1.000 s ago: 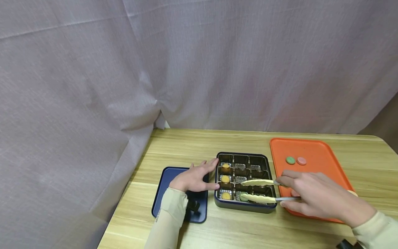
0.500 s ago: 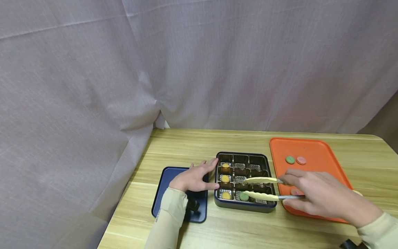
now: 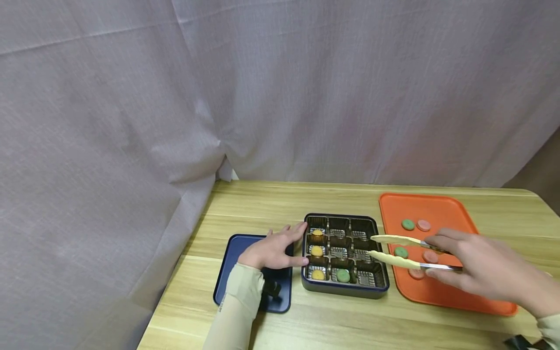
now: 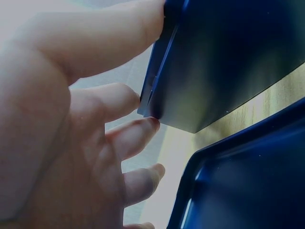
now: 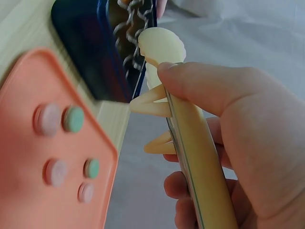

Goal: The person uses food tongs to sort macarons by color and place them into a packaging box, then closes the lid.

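My left hand [image 3: 274, 251] has its fingers spread, thumb and fingertips touching the left rim of a dark blue compartment box [image 3: 341, 290]. Its dark outer wall [image 4: 224, 62] fills the upper right of the left wrist view. Yellow macarons [image 3: 318, 275] sit in the left column of the clear-and-brown insert, and a green macaron [image 3: 343, 275] lies in the front middle compartment. My right hand [image 3: 485, 265] grips metal tongs [image 3: 398, 261] with cream scalloped tips, thumb on one arm and fingers round the other. The tong tips are spread apart over the box's right edge, with nothing between them.
An orange tray [image 3: 463, 296] stands right of the box, bearing pink macarons [image 3: 423, 225] and green macarons [image 3: 408, 224]. A dark blue lid [image 3: 227, 277] lies left of the box, under my left forearm. Behind the wooden table [image 3: 262, 197] hangs a grey curtain [image 3: 306, 97].
The tongs have let go of the green macaron in the front middle compartment. My right hand has moved them up and right, toward the tray. My left hand has stayed put.
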Available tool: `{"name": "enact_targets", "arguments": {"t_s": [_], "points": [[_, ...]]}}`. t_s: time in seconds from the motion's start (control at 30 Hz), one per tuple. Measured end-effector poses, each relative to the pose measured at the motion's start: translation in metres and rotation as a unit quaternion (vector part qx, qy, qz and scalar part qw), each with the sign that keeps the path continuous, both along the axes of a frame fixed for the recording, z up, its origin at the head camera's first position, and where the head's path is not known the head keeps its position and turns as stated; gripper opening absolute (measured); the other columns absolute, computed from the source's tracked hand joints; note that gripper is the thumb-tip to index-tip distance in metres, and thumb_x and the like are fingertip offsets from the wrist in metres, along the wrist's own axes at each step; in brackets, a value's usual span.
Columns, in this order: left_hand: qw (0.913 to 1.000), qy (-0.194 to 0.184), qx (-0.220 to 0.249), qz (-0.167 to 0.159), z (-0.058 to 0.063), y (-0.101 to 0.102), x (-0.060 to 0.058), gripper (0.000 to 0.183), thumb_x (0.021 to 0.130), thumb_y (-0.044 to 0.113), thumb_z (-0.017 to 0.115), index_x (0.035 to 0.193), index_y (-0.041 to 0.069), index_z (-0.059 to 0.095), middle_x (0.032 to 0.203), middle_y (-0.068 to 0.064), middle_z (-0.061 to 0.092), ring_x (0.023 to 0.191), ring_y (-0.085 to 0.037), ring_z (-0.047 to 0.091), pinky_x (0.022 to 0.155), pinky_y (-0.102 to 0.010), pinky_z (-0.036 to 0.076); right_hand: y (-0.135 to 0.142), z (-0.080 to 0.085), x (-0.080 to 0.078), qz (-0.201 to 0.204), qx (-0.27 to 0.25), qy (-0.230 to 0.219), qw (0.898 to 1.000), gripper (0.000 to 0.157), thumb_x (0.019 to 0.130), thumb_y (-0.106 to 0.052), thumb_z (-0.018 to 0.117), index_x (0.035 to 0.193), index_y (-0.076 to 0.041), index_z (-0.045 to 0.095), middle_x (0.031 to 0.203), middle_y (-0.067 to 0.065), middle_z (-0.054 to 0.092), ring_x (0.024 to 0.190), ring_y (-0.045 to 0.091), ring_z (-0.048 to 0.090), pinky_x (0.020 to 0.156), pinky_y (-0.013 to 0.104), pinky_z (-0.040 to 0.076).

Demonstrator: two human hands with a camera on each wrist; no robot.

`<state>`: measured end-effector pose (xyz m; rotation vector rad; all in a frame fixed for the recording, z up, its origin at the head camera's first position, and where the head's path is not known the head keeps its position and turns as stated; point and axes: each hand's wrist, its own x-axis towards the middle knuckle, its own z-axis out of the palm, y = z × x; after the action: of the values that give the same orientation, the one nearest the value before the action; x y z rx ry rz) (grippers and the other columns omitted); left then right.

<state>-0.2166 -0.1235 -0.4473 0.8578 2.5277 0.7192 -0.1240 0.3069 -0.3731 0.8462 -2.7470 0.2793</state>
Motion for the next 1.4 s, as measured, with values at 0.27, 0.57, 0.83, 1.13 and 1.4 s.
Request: {"name": "enact_targets", "arguments": {"t_s": [0.27, 0.57, 0.83, 1.13, 1.4], "points": [[1.0000, -0.004, -0.002, 0.004, 0.000, 0.000, 0.001, 0.098, 0.098, 0.056, 0.068, 0.171, 0.022, 0.011, 0.177, 0.000, 0.013, 0.161, -0.039, 0.012, 0.126, -0.068, 0.006, 0.029, -0.011, -0.004, -0.024, 0.030, 0.009, 0.999, 0.046, 0.075, -0.041, 0.095, 0.111, -0.019, 0.077, 0.096, -0.024, 0.058, 0.068, -0.012, 0.041, 0.054, 0.024, 0.039], [0.9999, -0.007, -0.003, 0.008, -0.002, 0.000, 0.001, 0.098, 0.098, 0.056, 0.067, 0.171, 0.024, 0.011, 0.177, 0.002, 0.012, 0.162, -0.037, 0.011, 0.126, -0.068, 0.005, 0.050, -0.023, -0.008, -0.051, 0.050, 0.009, 0.997, 0.050, 0.071, -0.043, 0.096, 0.109, -0.016, 0.078, 0.099, -0.017, 0.066, 0.077, -0.004, 0.059, 0.059, 0.029, 0.051], [0.9999, -0.006, -0.002, 0.009, -0.003, 0.000, 0.000, 0.098, 0.098, 0.056, 0.068, 0.171, 0.024, 0.012, 0.176, 0.002, 0.012, 0.162, -0.037, 0.011, 0.127, -0.068, 0.005, 0.059, -0.028, -0.010, -0.079, 0.085, -0.039, 0.993, 0.054, 0.074, -0.048, 0.094, 0.109, -0.010, 0.078, 0.099, -0.010, 0.068, 0.076, 0.006, 0.065, 0.060, 0.030, 0.053], [0.9999, -0.003, -0.006, 0.009, -0.002, 0.000, 0.000, 0.098, 0.098, 0.056, 0.068, 0.171, 0.024, 0.012, 0.176, 0.002, 0.013, 0.162, -0.037, 0.012, 0.126, -0.068, 0.006, 0.059, -0.029, -0.014, -0.099, 0.116, -0.084, 0.985, 0.057, 0.075, -0.051, 0.092, 0.110, -0.009, 0.078, 0.100, -0.006, 0.069, 0.077, 0.009, 0.064, 0.061, 0.033, 0.053], [1.0000, -0.004, -0.004, 0.008, -0.001, 0.000, 0.000, 0.097, 0.098, 0.055, 0.068, 0.171, 0.023, 0.012, 0.176, 0.002, 0.013, 0.162, -0.037, 0.012, 0.126, -0.068, 0.006, 0.054, -0.029, -0.017, -0.104, 0.127, -0.108, 0.980, 0.055, 0.077, -0.052, 0.090, 0.112, -0.011, 0.078, 0.098, -0.009, 0.066, 0.075, 0.005, 0.059, 0.061, 0.031, 0.051]]}}
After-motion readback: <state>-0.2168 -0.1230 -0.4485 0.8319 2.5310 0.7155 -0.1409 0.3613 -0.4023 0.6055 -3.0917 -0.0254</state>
